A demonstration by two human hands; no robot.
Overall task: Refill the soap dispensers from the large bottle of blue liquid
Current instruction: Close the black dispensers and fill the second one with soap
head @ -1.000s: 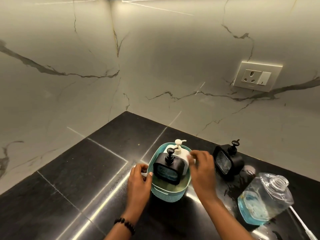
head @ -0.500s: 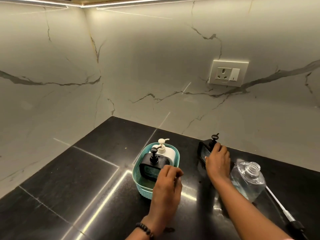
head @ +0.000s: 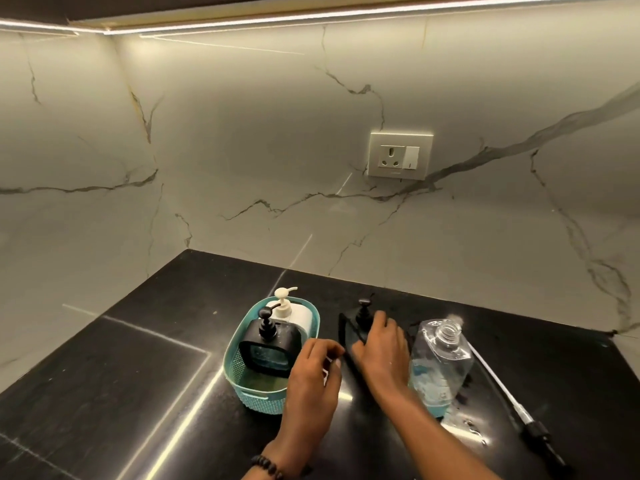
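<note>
We have the right hand [head: 379, 344] laid over the black dispenser [head: 360, 327] on the counter [head: 138, 358], fingers curled on its body — seemingly a grasp, though the dark casing blurs into the stone. Left hand [head: 313, 372] hovers loosely curled, gripping nothing, beside the teal basket [head: 242, 379] with two dispensers inside. Large bottle [head: 440, 362] stands uncapped just right, blue liquid low. Next, we judge: unscrew that pump, then pour steadily.

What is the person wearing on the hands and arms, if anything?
Both forearms are bare, with no sleeves in view. The left hand has a bracelet of dark round beads at the wrist. The right hand shows no gloves or rings that I can see.
</note>
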